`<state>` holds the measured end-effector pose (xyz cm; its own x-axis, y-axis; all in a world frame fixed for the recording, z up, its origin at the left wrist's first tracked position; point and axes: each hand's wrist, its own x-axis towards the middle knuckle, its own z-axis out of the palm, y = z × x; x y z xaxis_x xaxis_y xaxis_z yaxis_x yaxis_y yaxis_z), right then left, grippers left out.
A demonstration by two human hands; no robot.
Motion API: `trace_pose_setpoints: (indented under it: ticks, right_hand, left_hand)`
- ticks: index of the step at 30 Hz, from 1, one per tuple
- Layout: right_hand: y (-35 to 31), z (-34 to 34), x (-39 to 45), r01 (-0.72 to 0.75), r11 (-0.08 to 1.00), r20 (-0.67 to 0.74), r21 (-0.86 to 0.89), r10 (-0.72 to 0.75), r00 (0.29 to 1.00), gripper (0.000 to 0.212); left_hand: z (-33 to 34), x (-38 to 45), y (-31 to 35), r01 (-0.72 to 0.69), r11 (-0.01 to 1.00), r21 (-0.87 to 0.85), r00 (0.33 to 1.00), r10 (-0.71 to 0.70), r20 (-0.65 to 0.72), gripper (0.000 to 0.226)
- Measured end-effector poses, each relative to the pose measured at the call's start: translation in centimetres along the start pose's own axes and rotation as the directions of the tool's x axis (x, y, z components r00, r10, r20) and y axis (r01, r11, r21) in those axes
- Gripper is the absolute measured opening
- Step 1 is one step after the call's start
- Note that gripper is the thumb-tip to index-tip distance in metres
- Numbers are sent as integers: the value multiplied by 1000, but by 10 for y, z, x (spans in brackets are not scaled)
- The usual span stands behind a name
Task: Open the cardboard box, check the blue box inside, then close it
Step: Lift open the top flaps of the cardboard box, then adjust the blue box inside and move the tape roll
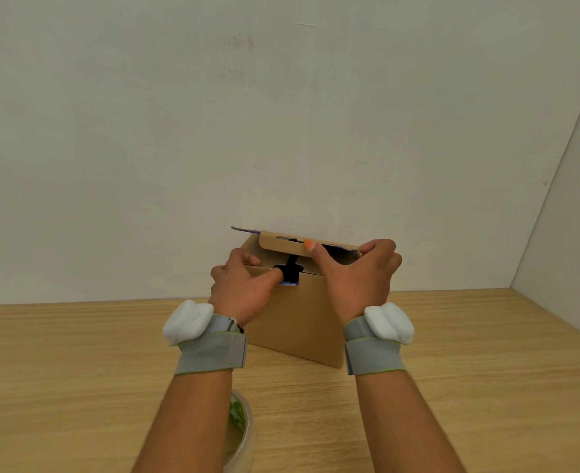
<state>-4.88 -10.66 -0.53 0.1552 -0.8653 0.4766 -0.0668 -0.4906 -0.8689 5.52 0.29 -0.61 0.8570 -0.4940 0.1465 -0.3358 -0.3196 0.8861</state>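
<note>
On the wooden table by the wall, we've got the cardboard box with its lid flap partly raised. Our right hand pinches the flap and the left hand grips the front rim. Only a sliver of the blue box shows through the gap, so we can't tell if we're opening or closing; either way the flap needs a steady swing.

Brown cardboard box, grey wristbands.

brown cardboard box, lid half-raised
</note>
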Motion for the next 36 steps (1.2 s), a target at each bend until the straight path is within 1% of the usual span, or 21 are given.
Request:
trace_pose_setpoints:
  ticks: [3, 5, 9, 11, 16, 19, 23, 25, 27, 29, 32, 36]
  right_hand:
    - [-2, 0, -1, 5, 1000, -16, 28, -5, 1000, 72]
    - [-3, -4, 1, 11, 998, 23, 58, -13, 1000, 65]
    - [-1, -12, 10, 40, 979, 122, 201, -65, 990, 44]
    - [4, -13, 14, 45, 977, 165, 208, -80, 983, 40]
    - [21, -19, 21, 76, 993, 239, 95, -97, 966, 58]
    - [26, -24, 24, 54, 997, 261, 55, -66, 963, 67]
    - [29, -25, 23, -8, 1000, 338, 18, 1, 941, 71]
    - [29, -23, 22, -30, 998, 371, 47, 10, 929, 71]
    - [27, -22, 23, -23, 998, 372, 61, -2, 928, 71]
    - [25, -22, 24, -7, 998, 365, 57, -14, 931, 71]
    - [23, -24, 25, 8, 999, 372, 39, -22, 928, 72]
    - [15, -29, 26, 37, 999, 404, -5, -32, 914, 74]
  left_hand:
    - [4, -1, 1, 18, 1000, -11, 999, -18, -38, 42]
    - [2, -1, 0, 12, 1000, -6, 1000, -13, -25, 43]
    - [-2, 0, -3, -37, 999, 11, 999, 37, 24, 43]
    - [-5, 1, -3, -38, 999, 16, 999, 38, 38, 44]
    - [-20, 4, -9, -31, 998, 60, 993, 24, 115, 42]
    - [-25, 5, -12, -34, 998, 47, 993, 28, 116, 35]
    - [-28, 3, -12, -33, 997, 64, 992, 25, 121, 31]
    - [-29, 2, -11, -34, 996, 81, 992, 23, 126, 31]
    - [-32, 0, -10, -34, 994, 105, 992, 20, 128, 31]
    - [-33, -2, -8, -41, 990, 137, 992, 23, 126, 34]
    - [-32, -8, -3, -55, 979, 194, 995, 38, 90, 43]
    - [-32, -22, 6, -25, 967, 252, 999, 18, 31, 57]
